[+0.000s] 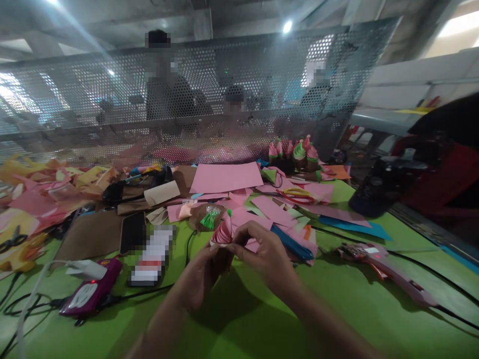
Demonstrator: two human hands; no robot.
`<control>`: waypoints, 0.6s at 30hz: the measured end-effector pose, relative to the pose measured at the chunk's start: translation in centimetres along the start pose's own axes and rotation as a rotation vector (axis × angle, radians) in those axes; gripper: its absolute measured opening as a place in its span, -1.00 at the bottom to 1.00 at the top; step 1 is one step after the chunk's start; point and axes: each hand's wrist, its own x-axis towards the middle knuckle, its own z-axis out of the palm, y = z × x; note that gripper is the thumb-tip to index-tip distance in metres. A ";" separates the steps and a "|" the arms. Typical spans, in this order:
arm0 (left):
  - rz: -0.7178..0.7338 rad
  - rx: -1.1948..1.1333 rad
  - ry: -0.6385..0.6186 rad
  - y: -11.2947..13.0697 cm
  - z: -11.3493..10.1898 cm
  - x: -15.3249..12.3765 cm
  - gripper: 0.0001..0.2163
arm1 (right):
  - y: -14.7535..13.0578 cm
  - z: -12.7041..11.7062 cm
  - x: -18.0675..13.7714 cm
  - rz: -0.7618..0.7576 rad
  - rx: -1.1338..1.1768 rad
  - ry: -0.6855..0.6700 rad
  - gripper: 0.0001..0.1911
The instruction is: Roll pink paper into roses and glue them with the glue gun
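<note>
Both hands meet over the green table around a small pink folded paper flower with a green tip. My left hand grips it from below, fingers curled. My right hand pinches its pink petals from the right side. Loose pink paper sheets lie just behind the hands.
A glue gun with a cable lies at the right. A dark phone and a pink device with a white plug lie at the left. Finished paper flowers stand at the back by a perforated metal screen; people sit behind it.
</note>
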 end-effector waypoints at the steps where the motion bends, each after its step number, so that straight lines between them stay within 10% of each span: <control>1: -0.007 0.000 0.006 0.0 0.0 0.0 -0.85 | -0.1 0.0 0.0 0.017 0.021 -0.008 -0.87; 18: -0.107 -0.093 -0.029 0.7 -0.6 -0.3 -0.76 | -0.5 -0.3 -0.1 0.091 0.023 -0.055 -0.86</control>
